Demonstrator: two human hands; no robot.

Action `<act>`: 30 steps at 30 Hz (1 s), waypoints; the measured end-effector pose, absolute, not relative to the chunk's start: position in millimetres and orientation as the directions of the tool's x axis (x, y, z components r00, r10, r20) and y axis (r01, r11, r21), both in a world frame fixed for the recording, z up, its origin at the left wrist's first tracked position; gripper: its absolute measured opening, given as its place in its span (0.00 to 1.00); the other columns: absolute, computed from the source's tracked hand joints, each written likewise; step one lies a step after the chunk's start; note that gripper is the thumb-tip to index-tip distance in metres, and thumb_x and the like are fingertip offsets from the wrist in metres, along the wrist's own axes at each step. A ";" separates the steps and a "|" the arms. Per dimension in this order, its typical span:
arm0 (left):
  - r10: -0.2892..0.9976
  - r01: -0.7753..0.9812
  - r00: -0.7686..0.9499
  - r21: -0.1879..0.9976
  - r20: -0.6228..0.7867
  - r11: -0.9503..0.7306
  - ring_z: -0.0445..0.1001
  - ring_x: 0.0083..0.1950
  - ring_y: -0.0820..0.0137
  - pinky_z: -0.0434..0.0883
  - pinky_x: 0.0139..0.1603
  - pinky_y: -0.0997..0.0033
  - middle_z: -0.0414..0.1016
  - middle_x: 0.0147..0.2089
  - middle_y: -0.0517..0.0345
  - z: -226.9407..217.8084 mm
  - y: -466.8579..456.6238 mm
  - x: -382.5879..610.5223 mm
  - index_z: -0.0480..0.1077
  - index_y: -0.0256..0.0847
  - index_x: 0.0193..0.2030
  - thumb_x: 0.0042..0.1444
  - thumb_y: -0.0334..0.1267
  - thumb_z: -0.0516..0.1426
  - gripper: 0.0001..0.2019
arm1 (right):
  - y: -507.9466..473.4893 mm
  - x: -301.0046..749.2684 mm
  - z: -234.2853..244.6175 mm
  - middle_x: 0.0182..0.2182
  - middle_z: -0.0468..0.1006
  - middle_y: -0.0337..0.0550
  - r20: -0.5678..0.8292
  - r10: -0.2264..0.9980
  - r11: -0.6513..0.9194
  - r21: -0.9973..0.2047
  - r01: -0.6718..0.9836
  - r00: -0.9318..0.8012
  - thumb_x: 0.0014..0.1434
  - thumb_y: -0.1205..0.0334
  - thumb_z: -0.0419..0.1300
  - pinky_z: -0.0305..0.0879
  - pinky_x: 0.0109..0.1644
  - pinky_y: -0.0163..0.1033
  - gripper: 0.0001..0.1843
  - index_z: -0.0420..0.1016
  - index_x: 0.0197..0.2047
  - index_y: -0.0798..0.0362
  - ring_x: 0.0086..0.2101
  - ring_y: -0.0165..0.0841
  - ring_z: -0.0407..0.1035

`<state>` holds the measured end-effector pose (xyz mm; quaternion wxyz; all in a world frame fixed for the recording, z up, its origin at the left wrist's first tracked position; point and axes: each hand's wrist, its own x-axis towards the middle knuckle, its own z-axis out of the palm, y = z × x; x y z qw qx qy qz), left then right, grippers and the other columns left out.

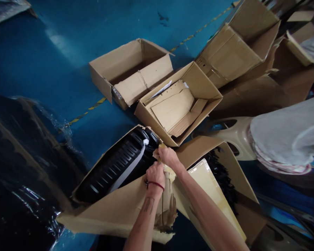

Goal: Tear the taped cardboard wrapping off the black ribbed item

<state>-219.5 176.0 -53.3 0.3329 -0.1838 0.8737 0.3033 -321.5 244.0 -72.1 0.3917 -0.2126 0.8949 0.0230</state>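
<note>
Both of my hands are closed on the torn corner of a cardboard box. My left hand grips its ragged edge, and a dark red band circles that wrist. Just beyond it, my right hand is shut on the same torn cardboard, close to some yellowish tape. Inside this box lies a black slotted plastic part with a pale strap running along it. Torn layers of cardboard hang down beside my left forearm. My fingertips are mostly hidden.
An open carton with flat cardboard pieces stands just ahead, another open carton behind it. At right, a box holds small black parts, near a padded beige stool. Larger cartons stand back right; dark plastic-wrapped goods at left.
</note>
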 end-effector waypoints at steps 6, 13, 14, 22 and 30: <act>-0.081 -0.517 -0.699 0.423 -0.711 0.744 0.77 0.45 0.68 0.77 0.47 0.60 0.77 0.47 0.54 -52.8 173.4 -221.8 0.72 0.36 0.47 0.67 0.31 0.51 0.10 | 221.6 -321.7 -62.7 0.36 0.77 0.43 -0.718 -0.340 0.912 -0.094 -0.399 -0.608 0.68 0.56 0.56 0.72 0.49 0.45 0.14 0.74 0.40 0.59 0.40 0.33 0.73; -0.052 -0.527 -0.697 0.462 -0.715 0.714 0.77 0.46 0.67 0.77 0.47 0.60 0.77 0.47 0.53 -51.5 171.1 -223.6 0.73 0.36 0.47 0.66 0.32 0.51 0.09 | 238.6 -323.4 -67.2 0.37 0.77 0.44 -0.679 -0.154 0.973 0.024 -0.230 -0.718 0.70 0.50 0.51 0.73 0.46 0.43 0.20 0.75 0.40 0.58 0.38 0.32 0.73; -0.050 -0.528 -0.698 0.467 -0.714 0.709 0.77 0.46 0.67 0.77 0.47 0.60 0.77 0.48 0.53 -52.2 171.3 -223.3 0.72 0.36 0.47 0.66 0.31 0.51 0.09 | 244.1 -324.2 -67.1 0.37 0.77 0.45 -0.681 -0.128 0.975 0.046 -0.217 -0.721 0.70 0.50 0.51 0.73 0.46 0.43 0.20 0.75 0.40 0.58 0.38 0.33 0.73; -0.055 -0.529 -0.713 0.485 -0.699 0.696 0.77 0.45 0.67 0.77 0.48 0.59 0.77 0.47 0.54 -53.6 172.5 -219.5 0.72 0.36 0.47 0.66 0.30 0.51 0.09 | 247.2 -318.2 -70.3 0.40 0.78 0.46 -0.698 -0.091 0.975 0.083 -0.207 -0.710 0.69 0.51 0.53 0.72 0.52 0.48 0.18 0.74 0.42 0.59 0.43 0.34 0.73; -0.042 -0.524 -0.708 0.484 -0.705 0.701 0.77 0.45 0.67 0.76 0.48 0.59 0.76 0.47 0.54 -53.8 170.4 -220.1 0.72 0.36 0.47 0.66 0.31 0.50 0.10 | 249.7 -319.6 -72.4 0.41 0.77 0.46 -0.696 -0.053 0.983 0.091 -0.161 -0.716 0.69 0.51 0.53 0.72 0.51 0.47 0.18 0.74 0.43 0.58 0.43 0.34 0.73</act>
